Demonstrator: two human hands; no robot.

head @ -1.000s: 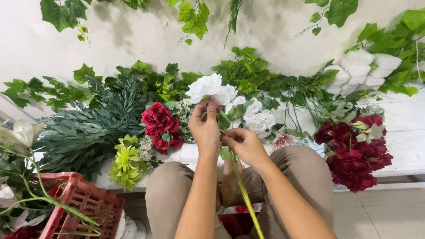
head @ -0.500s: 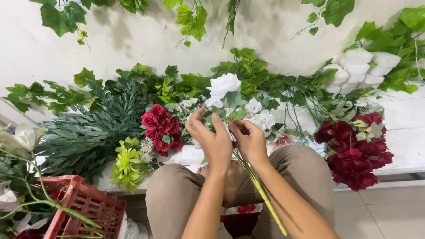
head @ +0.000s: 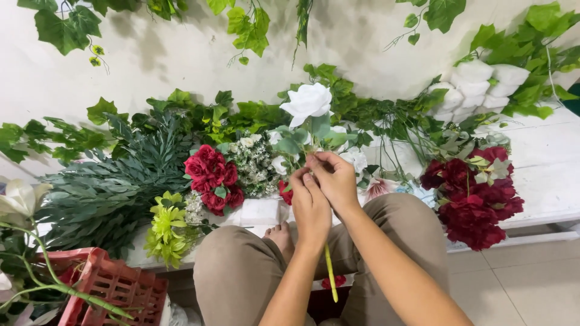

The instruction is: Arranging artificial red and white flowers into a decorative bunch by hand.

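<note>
My left hand (head: 309, 206) and my right hand (head: 336, 178) meet at the middle of the view, both gripping the green stem (head: 330, 279) of a white artificial rose (head: 308, 102). The rose stands upright above my fingers, with green leaves just below the bloom. The stem's lower end hangs down between my knees. A cluster of dark red roses (head: 212, 175) and small white buds (head: 256, 162) lies just left of my hands on the white ledge (head: 544, 163).
Green fern leaves (head: 115, 187), a lime-green flower (head: 166, 226) and ivy lie along the ledge at left. Dark red flowers (head: 474, 199) and stacked white petals (head: 477, 87) sit at right. A red plastic crate (head: 112, 290) is at bottom left. A white lily (head: 21, 199) is at far left.
The white rose has risen higher and now stands upright. My two hands have come together on its stem, which hangs straighter than before.
</note>
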